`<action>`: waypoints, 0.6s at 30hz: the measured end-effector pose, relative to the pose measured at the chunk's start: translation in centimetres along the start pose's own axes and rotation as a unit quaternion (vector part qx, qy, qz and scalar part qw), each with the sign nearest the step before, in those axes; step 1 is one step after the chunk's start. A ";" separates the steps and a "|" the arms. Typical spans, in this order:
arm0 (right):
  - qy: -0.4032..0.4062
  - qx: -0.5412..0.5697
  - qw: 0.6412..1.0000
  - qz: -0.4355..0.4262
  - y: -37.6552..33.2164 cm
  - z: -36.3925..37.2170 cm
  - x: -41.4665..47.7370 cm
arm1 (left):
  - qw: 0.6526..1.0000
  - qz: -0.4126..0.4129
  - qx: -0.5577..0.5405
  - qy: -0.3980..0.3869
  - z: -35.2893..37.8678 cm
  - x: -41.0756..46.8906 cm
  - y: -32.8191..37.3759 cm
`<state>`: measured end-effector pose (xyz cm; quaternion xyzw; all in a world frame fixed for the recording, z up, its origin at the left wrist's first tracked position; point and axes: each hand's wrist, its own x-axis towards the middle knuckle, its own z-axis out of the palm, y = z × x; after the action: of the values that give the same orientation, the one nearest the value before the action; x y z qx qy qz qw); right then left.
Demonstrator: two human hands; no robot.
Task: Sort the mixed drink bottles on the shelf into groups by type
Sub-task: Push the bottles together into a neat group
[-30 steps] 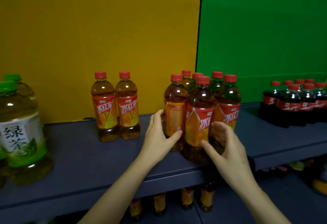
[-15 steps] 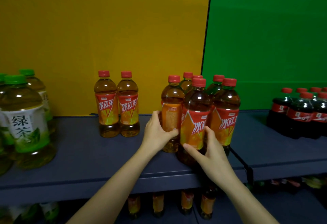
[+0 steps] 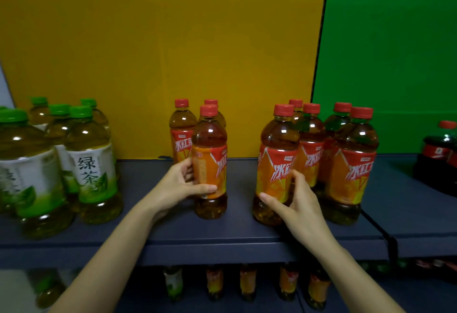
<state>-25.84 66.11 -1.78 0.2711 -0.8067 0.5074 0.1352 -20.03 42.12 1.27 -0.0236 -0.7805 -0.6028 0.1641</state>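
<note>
A person's left hand (image 3: 180,184) grips a clear plastic tea bottle (image 3: 209,159) by its glossy orange label, upright on the dark blue shelf (image 3: 222,236). The right hand (image 3: 299,201) wraps a second bottle (image 3: 278,164), a gap away. The tea bottle, pressed against that cluster half a second ago, now stands just before the pair (image 3: 181,134) beyond the left hand. More red-caps (image 3: 351,164) crowd right of the right hand. Green-tea bottles (image 3: 91,164) stand far left and cola (image 3: 437,154) far right, with a yellow panel (image 3: 160,53) and a green panel (image 3: 390,53) behind.

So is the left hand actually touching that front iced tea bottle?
Touching. Head view: the left hand wraps the front iced tea bottle at its label, thumb across the front, fingers round its left side.
</note>
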 end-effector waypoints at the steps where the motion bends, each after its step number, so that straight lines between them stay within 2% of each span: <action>1: 0.000 -0.001 1.000 -0.004 -0.3 0.7 0.3 | 1.000 -0.007 0.001 -0.012 -1.0 -0.2 -0.1; 8: -0.012 -0.003 1.000 -0.013 -1.9 5.2 2.1 | 1.000 -0.025 0.007 0.001 -3.4 -1.7 -0.5; 11: -0.004 -0.013 1.000 -0.019 -2.2 6.5 2.6 | 0.991 -0.027 0.100 0.084 -1.5 -2.2 -0.9; 14: 0.011 -0.023 0.999 -0.023 -2.4 7.3 2.9 | 0.966 0.010 0.178 0.189 0.3 -2.3 -2.2; 18: 0.020 -0.041 0.999 -0.026 -2.8 8.0 3.4 | 0.944 0.030 0.221 0.245 0.8 -2.1 -3.2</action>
<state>-26.60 57.05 -1.60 0.2761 -0.8167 0.4754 0.1754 -19.01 42.35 -2.51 0.1385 -0.8286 -0.3972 0.3694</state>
